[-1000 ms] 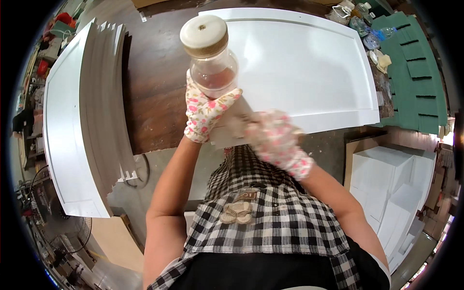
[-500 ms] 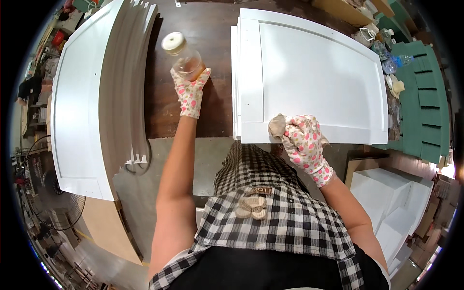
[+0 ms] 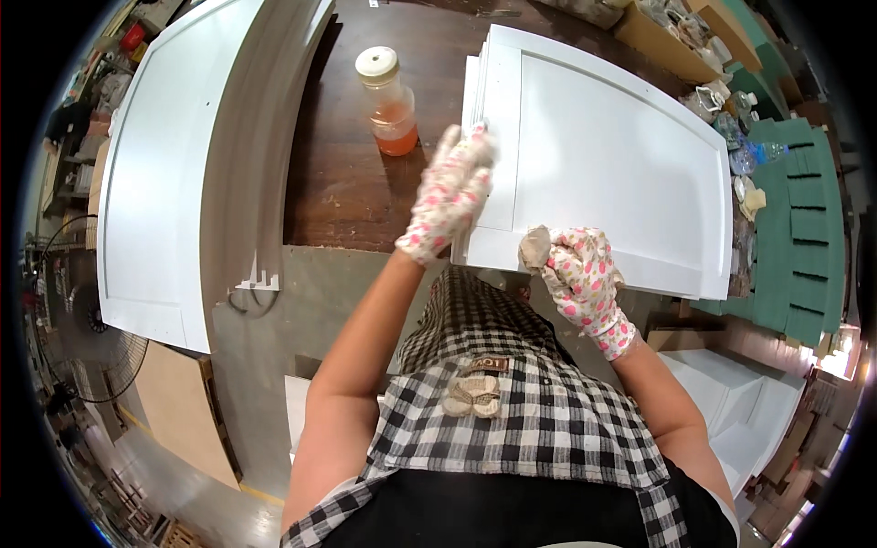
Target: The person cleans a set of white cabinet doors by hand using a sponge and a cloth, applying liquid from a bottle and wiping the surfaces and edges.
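Note:
Both my hands wear white gloves with a pink flower print. My right hand point(image 3: 586, 281) is closed on a beige cloth point(image 3: 535, 247) at the near edge of the top white panel point(image 3: 617, 164), a framed door-like board on a stack. With fingers stretched out and slightly blurred, my left hand point(image 3: 454, 192) is at the stack's left edge, holding nothing; whether it touches the panel I cannot tell. A clear bottle point(image 3: 393, 114) with a white cap and orange liquid stands upright on the brown table point(image 3: 338, 196), left of that hand.
Another stack of white panels point(image 3: 164, 183) stands at the left, with a black fan point(image 3: 91, 338) beside it. Plastic bottles point(image 3: 754, 155) and a cardboard box point(image 3: 662, 41) are at the far right, near green slotted pieces point(image 3: 799, 247). White box-like units point(image 3: 740, 393) sit lower right.
My left hand has let go of the bottle, now standing on the table, and has moved right to the panel stack. My right hand keeps the cloth at the panel's near edge.

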{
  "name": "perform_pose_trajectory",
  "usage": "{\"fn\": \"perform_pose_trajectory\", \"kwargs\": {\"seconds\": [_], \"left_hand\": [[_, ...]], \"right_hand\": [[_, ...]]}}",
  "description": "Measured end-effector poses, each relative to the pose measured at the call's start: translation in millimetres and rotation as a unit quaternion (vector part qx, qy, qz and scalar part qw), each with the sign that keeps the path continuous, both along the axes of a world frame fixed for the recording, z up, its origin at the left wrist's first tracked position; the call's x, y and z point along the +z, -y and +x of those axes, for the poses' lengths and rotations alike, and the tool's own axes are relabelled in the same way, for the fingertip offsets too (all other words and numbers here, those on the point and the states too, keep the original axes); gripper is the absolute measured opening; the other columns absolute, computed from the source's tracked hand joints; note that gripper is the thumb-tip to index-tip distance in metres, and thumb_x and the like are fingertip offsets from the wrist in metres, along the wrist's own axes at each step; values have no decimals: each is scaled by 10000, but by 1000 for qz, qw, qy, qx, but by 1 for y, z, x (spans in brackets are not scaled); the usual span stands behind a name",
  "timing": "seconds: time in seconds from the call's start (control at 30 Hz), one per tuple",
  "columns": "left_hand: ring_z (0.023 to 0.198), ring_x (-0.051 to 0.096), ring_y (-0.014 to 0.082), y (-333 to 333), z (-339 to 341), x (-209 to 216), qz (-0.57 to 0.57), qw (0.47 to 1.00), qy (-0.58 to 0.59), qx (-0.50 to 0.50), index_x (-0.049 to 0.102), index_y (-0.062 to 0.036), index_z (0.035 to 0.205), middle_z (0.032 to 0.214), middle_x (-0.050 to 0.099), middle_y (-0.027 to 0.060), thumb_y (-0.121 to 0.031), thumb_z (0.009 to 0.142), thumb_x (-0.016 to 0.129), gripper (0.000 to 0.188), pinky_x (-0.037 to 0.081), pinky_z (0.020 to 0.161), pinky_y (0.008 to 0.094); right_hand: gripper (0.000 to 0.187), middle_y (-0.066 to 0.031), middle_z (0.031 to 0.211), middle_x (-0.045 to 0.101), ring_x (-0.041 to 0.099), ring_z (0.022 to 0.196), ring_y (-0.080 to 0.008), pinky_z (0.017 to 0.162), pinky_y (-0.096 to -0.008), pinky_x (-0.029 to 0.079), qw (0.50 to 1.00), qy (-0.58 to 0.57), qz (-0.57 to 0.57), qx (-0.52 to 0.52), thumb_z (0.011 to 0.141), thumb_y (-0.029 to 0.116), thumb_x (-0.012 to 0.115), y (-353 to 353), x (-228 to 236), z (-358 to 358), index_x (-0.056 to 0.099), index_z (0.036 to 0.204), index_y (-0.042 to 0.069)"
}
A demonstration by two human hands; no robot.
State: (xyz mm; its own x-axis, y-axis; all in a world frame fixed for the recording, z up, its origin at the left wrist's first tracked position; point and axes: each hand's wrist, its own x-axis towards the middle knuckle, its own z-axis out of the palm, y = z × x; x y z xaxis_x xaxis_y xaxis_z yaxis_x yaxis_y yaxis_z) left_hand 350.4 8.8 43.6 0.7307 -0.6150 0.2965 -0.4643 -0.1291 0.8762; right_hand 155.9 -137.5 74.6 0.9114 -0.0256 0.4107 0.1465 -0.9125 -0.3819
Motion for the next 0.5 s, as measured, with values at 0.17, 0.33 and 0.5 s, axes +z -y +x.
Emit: {"fn": "perform_pose_trajectory", "kwargs": {"seconds": [0.17,0.33,0.5], "left_hand": [[1433,247,287,2,9,-8,-30,993,11,-113,518,-133,1377,1546,287,123,-148,941,452,442,223,1156,394],[1398,280,332,1,16,-12,-13,993,39,-112,579,-142,1306,1510,315,135,-132,879,503,434,256,1143,415],[1392,303,316,12,8,-19,-78,989,-32,-122,594,-134,1285,1517,309,140,-78,889,489,414,256,1148,408]], "right_hand": [[281,-85,1122,576,522,1022,-313,913,-486,394,994,-41,-30,101,781,223,696,-43,15,51,638,1026,101],[240,-73,1112,594,522,1045,-298,891,-474,408,998,10,-43,47,788,250,690,-23,-13,20,660,999,139],[275,-52,1120,599,513,1079,-292,900,-500,404,994,-17,-75,75,773,252,701,-17,-14,14,660,1028,160]]}}
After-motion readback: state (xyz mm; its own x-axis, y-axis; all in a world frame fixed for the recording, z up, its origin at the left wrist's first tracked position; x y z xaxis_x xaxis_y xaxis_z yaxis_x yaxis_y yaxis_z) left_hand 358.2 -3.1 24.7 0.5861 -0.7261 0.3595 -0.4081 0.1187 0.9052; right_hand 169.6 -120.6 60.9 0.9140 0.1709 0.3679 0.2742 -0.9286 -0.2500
